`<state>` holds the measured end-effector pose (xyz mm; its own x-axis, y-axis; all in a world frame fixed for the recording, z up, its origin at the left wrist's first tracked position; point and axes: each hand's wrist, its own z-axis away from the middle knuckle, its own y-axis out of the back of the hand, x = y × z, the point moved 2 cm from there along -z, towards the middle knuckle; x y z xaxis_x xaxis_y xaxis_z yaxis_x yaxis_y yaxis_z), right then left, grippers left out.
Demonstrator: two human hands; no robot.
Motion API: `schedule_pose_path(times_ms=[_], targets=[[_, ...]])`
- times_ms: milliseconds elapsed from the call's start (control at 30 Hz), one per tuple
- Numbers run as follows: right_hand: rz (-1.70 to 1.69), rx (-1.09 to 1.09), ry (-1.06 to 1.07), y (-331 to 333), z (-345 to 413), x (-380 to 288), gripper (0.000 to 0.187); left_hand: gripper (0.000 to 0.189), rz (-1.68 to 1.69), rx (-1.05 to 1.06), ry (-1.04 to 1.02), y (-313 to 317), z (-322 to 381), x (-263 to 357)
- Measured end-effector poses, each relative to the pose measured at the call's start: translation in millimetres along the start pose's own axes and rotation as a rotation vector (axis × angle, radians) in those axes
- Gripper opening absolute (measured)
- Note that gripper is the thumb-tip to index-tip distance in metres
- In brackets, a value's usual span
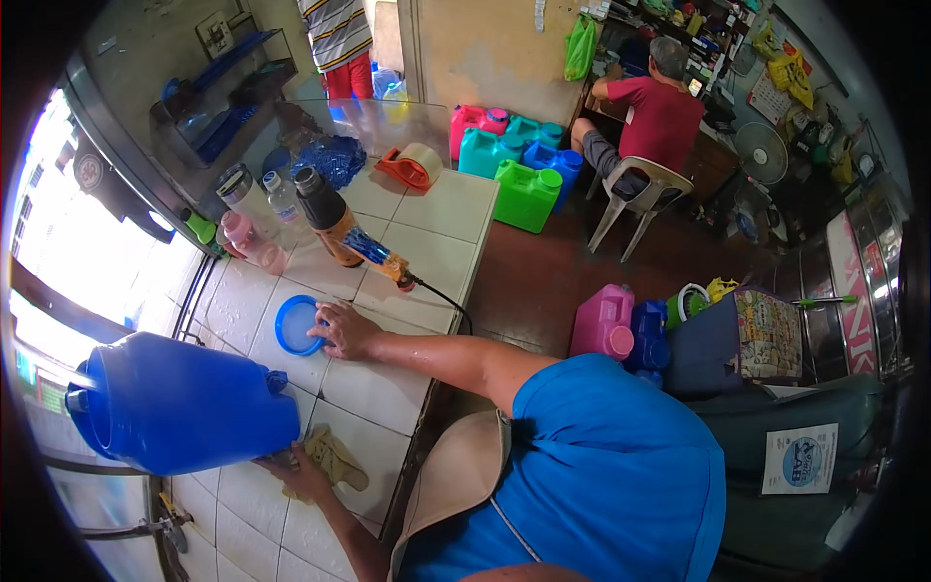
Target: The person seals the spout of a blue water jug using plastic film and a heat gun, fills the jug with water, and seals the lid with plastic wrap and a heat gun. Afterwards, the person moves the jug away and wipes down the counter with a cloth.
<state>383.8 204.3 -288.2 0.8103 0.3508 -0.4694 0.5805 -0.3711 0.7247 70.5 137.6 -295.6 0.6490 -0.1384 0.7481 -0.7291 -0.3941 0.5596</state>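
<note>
A large blue plastic container (196, 407) lies tilted over the white tiled counter (247, 524), its base facing me. My left hand (302, 469) holds its lower near edge, with some fingers hidden. A crumpled tan cloth (338, 458) lies on the tiles beside that hand. My right hand (345, 331) grips the rim of a round blue screw lid (297, 325), which rests on the counter with its hollow side up. Beyond the right hand, an orange heat gun (342, 233) stands with its dark nozzle up, its black cord running over the counter edge.
A pink bottle (251, 244), a clear water bottle (282, 196) and a tape dispenser (411, 167) stand farther along the counter. A tap (171, 520) is at lower left. Colored jugs (527, 196) stand on the floor. One person (654, 116) sits; another (338, 44) stands.
</note>
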Motion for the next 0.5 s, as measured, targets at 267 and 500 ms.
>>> schedule_pose_path(times_ms=[267, 500], targets=[[-0.001, -0.015, -0.009, 2.4, -1.6, -1.2, 0.041, 0.091, -0.003, -0.033, 0.068, 3.4, 1.4, 9.4], [-0.010, -0.046, -0.019, 2.0, -2.1, 0.4, 0.041, 0.090, 0.018, -0.020, 0.023, 1.0, 0.9, 1.8]])
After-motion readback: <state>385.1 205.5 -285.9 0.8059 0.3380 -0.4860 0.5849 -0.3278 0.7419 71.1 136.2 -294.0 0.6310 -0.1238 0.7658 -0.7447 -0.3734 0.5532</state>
